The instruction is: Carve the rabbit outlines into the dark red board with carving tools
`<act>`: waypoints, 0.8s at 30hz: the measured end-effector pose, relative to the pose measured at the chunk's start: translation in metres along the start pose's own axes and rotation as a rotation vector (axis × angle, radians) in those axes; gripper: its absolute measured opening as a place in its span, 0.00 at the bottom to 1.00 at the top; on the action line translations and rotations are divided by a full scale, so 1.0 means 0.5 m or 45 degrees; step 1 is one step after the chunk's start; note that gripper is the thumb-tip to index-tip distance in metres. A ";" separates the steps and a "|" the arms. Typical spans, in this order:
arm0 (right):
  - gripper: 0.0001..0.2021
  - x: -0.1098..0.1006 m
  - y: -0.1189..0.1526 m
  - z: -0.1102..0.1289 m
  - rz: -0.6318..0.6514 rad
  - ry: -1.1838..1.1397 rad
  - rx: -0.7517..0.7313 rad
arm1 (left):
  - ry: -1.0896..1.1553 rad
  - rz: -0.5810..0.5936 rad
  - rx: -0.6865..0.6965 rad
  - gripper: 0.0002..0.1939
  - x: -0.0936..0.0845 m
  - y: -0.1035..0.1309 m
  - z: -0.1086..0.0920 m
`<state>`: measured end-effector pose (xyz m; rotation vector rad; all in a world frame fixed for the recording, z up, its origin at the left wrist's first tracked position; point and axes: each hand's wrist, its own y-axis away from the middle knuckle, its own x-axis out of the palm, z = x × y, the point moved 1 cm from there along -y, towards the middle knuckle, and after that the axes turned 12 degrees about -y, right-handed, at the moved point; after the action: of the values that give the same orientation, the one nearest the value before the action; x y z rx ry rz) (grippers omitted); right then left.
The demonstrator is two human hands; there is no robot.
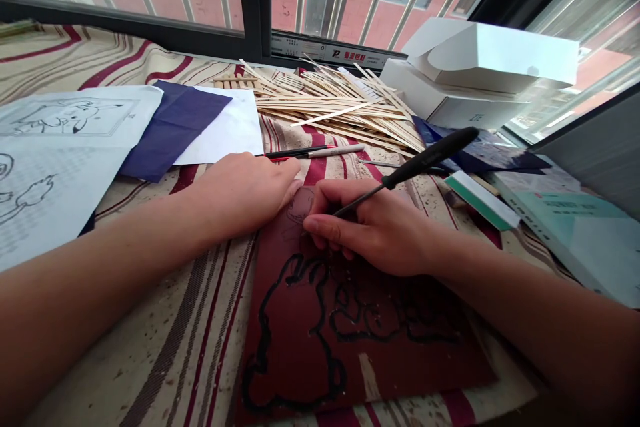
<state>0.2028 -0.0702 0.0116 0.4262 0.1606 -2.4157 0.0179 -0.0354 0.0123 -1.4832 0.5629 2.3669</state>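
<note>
A dark red-brown board [295, 360] lies on the striped cloth in front of me. Thick black outlines of figures are cut or drawn on its near part, and a faint thin sketch shows near its far edge. My right hand [365, 220] grips a carving tool [425, 159] with a black handle and thin metal shaft, slanting down to the left. Its tip is hidden behind my fingers, close to the faint sketch. At the board's far left corner, my left hand [250, 187] is closed on the edge, fingers bent and partly hidden, thumb beside the sketch.
Pens [335, 151] lie just beyond my hands, before a heap of thin wooden sticks [330, 103]. Paper with line drawings [65, 167] and dark blue sheets [175, 120] are left. White boxes [480, 73] and a green-and-white book [575, 227] stand right. Crumbs dot the cloth [165, 320].
</note>
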 end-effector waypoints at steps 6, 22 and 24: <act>0.11 0.006 0.004 -0.006 -0.094 -0.094 0.098 | 0.024 -0.008 -0.019 0.23 0.001 -0.001 -0.001; 0.10 0.004 0.005 0.006 -0.012 0.029 0.015 | -0.047 -0.029 0.009 0.23 -0.004 0.002 -0.002; 0.10 0.003 0.005 0.008 0.006 0.043 0.009 | -0.038 -0.033 0.009 0.23 -0.006 0.002 -0.003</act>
<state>0.2020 -0.0738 0.0147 0.4705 0.1663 -2.4063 0.0197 -0.0372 0.0149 -1.4411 0.5404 2.3609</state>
